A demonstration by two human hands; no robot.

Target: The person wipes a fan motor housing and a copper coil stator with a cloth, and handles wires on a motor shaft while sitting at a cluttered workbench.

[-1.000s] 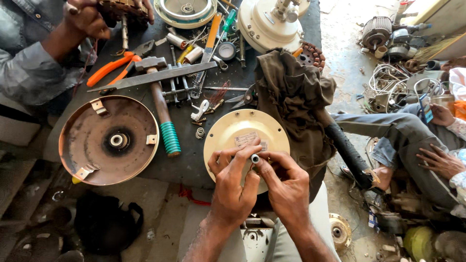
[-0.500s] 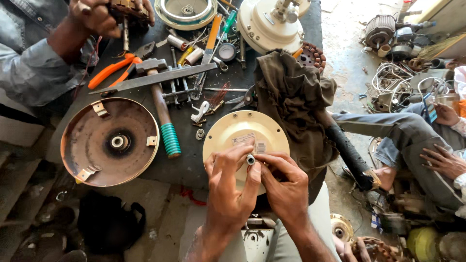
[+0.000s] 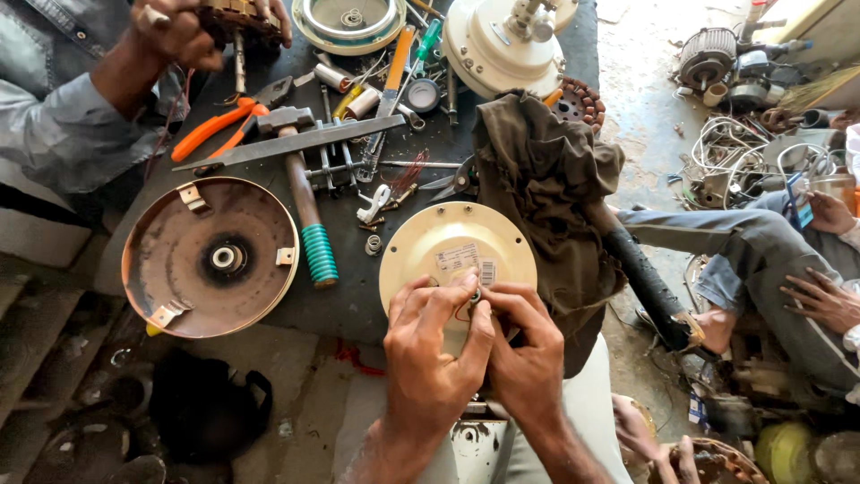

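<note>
**Metal, cloth and rubber on a dark workbench**

The round cream painted-metal cover [image 3: 457,246] looks smooth and faintly glossy, with a paper label. The rust-brown round metal pan [image 3: 210,258] is dull and rough. The crumpled brown cloth rag [image 3: 546,193] is matt and grimy. The hammer's ribbed green grip [image 3: 319,254] looks like rubber. The long flat steel file [image 3: 287,143] is grey, slightly shiny.

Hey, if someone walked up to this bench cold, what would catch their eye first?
First, the two hands, left hand and right hand, pinching a small part together over the cream round cover at the near edge of the table. Left of it lies a rusty brown disc, with a hammer with a green grip between them. A dark rag drapes to the right.
</note>
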